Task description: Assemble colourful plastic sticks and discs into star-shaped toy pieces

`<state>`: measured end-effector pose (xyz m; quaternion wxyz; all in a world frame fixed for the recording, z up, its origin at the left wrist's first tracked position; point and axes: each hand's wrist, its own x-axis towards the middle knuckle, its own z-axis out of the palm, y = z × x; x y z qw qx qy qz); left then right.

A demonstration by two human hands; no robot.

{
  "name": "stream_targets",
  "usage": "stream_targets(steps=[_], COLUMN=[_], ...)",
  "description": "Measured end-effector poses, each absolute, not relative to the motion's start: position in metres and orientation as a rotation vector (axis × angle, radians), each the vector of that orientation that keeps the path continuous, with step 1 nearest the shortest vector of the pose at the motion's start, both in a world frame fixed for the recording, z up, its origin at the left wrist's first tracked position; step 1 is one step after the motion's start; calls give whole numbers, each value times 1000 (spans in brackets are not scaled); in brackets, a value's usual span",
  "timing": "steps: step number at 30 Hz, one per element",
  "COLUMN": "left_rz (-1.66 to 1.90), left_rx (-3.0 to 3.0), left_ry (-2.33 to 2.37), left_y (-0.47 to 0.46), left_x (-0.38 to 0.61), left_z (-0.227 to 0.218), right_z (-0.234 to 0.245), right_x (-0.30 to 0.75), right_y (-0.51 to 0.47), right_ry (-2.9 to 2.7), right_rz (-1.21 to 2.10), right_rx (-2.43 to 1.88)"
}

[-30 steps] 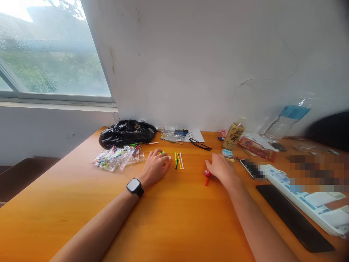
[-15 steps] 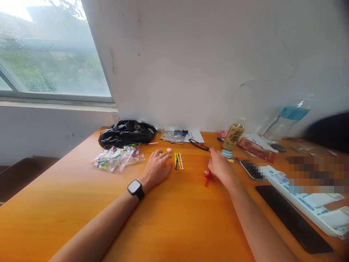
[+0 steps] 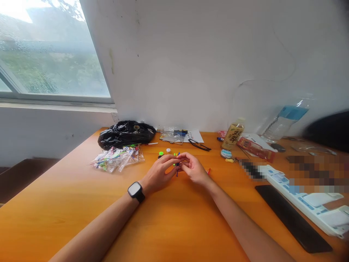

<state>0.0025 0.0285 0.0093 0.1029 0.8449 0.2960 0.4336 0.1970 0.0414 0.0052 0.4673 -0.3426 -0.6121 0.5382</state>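
My left hand (image 3: 159, 171) and my right hand (image 3: 195, 170) meet over the middle of the table, fingertips closed together around a small blue plastic stick (image 3: 177, 174). The stick stands roughly upright between them, its middle mostly covered by fingers. A black watch (image 3: 135, 189) is on my left wrist. Yellow and green sticks (image 3: 175, 154) show partly just behind the fingertips. Past my left knuckles lie a round green piece (image 3: 161, 153) and a round white piece (image 3: 168, 150). A red stick (image 3: 209, 171) pokes out beside my right hand.
Clear packets of colourful parts (image 3: 118, 159) and a black plastic bag (image 3: 127, 134) lie at the left. Black-framed glasses (image 3: 200, 145) rest behind my right hand. To the right are a drink bottle (image 3: 234, 133), a round tin (image 3: 226, 154), a white keyboard (image 3: 300, 200) and a black wrist rest (image 3: 293, 218).
My right hand has come left from beside the red piece to meet my left hand. The blue stick now shows between the fingertips, and the upright row of coloured sticks is mostly covered.
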Motion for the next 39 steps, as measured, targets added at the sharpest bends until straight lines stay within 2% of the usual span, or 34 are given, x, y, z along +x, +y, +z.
stream_targets(steps=[6,9,14,21,25,30,32,35,39], left_rz=[1263,1244,1089,850,871,967,955,945,1017], left_rx=[2497,2497,2544,2772,2829,2758,2746,2741,2708], left_ry=[818,812,873,1012,1189,1352,1379,1373,1312], left_y=[29,28,28,36,40,39,37,35,35], left_x=[2,2,-3,-12,-15,-14,-12,-10,-9], left_z=[8,8,4,5,8,10,10,11,10], right_z=[0,-1,1,0,7,38,49,51,37], right_x=[201,203,212,237,245,257,266,279,287], right_y=[43,42,49,69,65,49,44,41,43], right_ry=[-1565,-1672,-1837,-1730,-1911,-2045,-2069,-2111,-2066], right_rz=[1333,1240,944,501,287,-42,-15,292,647], right_rx=[-870,-907,-1022,-1342,-1488,-1990,-2187,-2327,-2066])
